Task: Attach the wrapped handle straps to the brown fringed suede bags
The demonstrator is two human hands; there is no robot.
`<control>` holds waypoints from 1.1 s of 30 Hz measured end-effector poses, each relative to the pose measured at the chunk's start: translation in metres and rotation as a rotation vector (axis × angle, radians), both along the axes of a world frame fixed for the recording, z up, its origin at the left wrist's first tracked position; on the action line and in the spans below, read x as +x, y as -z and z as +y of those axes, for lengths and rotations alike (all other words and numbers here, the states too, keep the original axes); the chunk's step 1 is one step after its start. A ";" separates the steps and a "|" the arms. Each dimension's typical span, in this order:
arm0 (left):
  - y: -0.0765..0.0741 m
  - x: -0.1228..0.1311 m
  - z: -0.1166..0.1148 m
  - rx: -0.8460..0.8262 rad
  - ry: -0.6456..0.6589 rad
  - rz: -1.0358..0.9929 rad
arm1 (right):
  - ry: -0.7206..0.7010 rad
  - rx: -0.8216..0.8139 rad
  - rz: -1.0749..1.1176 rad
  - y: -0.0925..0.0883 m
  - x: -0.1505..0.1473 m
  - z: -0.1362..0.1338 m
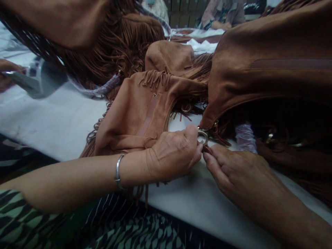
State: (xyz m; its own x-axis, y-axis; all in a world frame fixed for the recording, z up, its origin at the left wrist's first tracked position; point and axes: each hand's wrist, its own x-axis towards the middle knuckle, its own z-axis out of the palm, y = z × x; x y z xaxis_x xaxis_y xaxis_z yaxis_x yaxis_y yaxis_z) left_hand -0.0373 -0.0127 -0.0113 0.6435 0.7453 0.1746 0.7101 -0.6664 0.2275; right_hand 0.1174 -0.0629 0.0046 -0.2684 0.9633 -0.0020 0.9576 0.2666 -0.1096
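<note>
A brown suede fringed bag (135,110) lies on the white table in front of me, with a zipper and a smooth leather strip on its side. My left hand (176,152) is closed at a metal ring (203,137), its fingertips pinched against the ring's near side. Just to the right, my right hand (233,169) pinches a brown leather strap (206,149) that meets the ring. A larger brown suede bag (233,76) rises above my right hand, its corner close to the ring. My fingers partly hide the ring and strap.
More fringed suede bags are heaped at the upper left (77,24) and behind (168,55). A plastic-wrapped handle (246,136) stands near my right wrist. At the far left, a blurred metal tool (22,83) lies by another hand. A person (223,15) is across the table.
</note>
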 end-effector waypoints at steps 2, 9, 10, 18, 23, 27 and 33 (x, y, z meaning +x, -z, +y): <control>0.000 0.001 0.000 0.019 -0.005 0.004 | 0.016 -0.001 -0.013 -0.001 -0.002 0.000; 0.003 0.001 -0.001 0.078 0.021 -0.001 | -0.015 -0.015 0.054 -0.001 -0.002 0.000; 0.003 0.001 -0.001 0.088 0.027 0.002 | -0.018 -0.023 0.069 -0.001 -0.001 0.000; 0.015 0.000 0.001 0.309 0.089 -0.037 | 0.008 -0.023 0.136 0.002 -0.003 0.003; 0.016 -0.001 0.004 0.386 0.115 -0.041 | 0.041 -0.084 0.191 0.001 -0.002 0.003; 0.014 -0.001 0.006 0.394 0.126 -0.020 | 0.072 -0.133 0.233 0.002 -0.002 0.005; 0.016 0.000 0.005 0.477 0.082 -0.016 | 0.109 -0.030 0.242 0.007 -0.008 0.005</control>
State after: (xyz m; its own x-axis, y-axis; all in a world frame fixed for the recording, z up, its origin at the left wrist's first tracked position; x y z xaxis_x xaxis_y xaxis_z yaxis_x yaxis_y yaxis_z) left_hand -0.0373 -0.0077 -0.0271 0.6911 0.5267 0.4949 0.6498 -0.7526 -0.1065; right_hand 0.1091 -0.0581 -0.0021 -0.1590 0.9871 0.0206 0.9254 0.1563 -0.3454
